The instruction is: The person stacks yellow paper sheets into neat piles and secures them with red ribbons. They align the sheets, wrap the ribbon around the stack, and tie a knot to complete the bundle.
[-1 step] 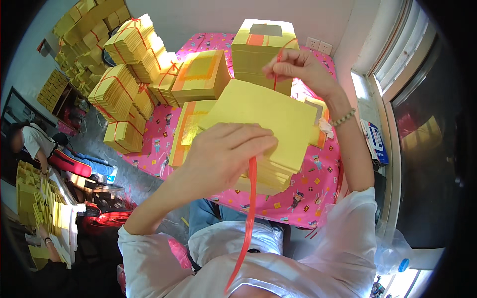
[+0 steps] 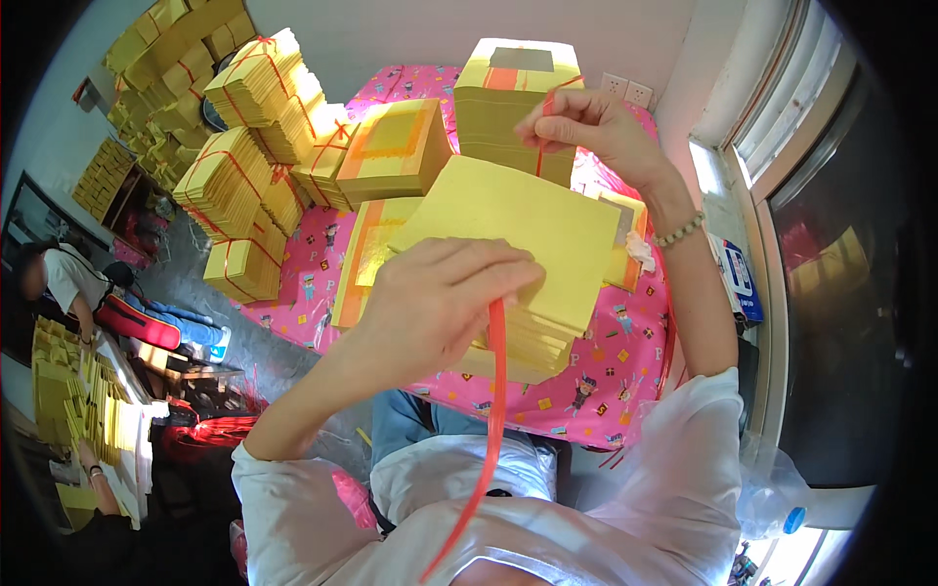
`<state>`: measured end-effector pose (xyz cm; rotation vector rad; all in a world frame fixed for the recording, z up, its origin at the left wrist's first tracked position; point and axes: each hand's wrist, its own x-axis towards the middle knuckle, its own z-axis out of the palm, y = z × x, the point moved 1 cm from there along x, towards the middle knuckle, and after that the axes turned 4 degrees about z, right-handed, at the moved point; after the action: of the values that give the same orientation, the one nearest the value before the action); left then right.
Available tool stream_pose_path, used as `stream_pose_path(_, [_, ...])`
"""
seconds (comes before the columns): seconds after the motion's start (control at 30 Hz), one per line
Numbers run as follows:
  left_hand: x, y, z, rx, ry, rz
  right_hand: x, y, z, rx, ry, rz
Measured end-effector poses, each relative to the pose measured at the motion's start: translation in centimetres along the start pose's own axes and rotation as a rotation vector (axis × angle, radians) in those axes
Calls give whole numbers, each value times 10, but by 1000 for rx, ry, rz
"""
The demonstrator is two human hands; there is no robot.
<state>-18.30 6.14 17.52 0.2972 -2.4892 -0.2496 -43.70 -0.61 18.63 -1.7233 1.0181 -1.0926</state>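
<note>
A thick stack of yellow paper sheets point(image 2: 547, 234) sits tilted in front of me, its lower layers fanned out unevenly. My left hand point(image 2: 430, 303) presses on its top with the fingers together. A flat red ribbon point(image 2: 496, 410) comes out from under those fingers, and its loose end hangs down over my shirt. Beyond the stack my raised right hand point(image 2: 591, 127) pinches another length of red ribbon point(image 2: 543, 161) between thumb and fingers. That length runs down behind the far edge of the stack. Whether both lengths are one ribbon is hidden.
Yellow paper blocks point(image 2: 401, 151) and a taller one point(image 2: 518, 112) stand at the back of the pink patterned tablecloth point(image 2: 469, 400). Red-tied bundles point(image 2: 234, 186) are piled at left. Another person point(image 2: 88, 293) is at far left. A window point(image 2: 831, 244) borders the right.
The yellow stack has shifted slightly to the left under my left hand. The ribbon's loose lower end has swung left a little. My right hand keeps its pinch.
</note>
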Motion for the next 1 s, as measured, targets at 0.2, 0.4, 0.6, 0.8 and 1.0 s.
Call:
stream_pose_path(0.2, [2, -1, 1, -284, 117, -282, -20, -50, 41, -260, 126, -79])
stream_pose_path(0.4, [1, -4, 12, -414, 311, -505, -43, -63, 62, -320, 228, -316])
stream_pose_path(0.6, [2, -19, 21, -548, 508, -448, -67, -57, 85, -480, 261, -512])
stream_pose_path(0.8, [12, -19, 13, -507, 427, -524, -72, -58, 89, -460, 194, -465])
stream_pose_path(1.0, [20, -22, 17, -655, 440, -475, -55, -57, 84, -111, 235, -280])
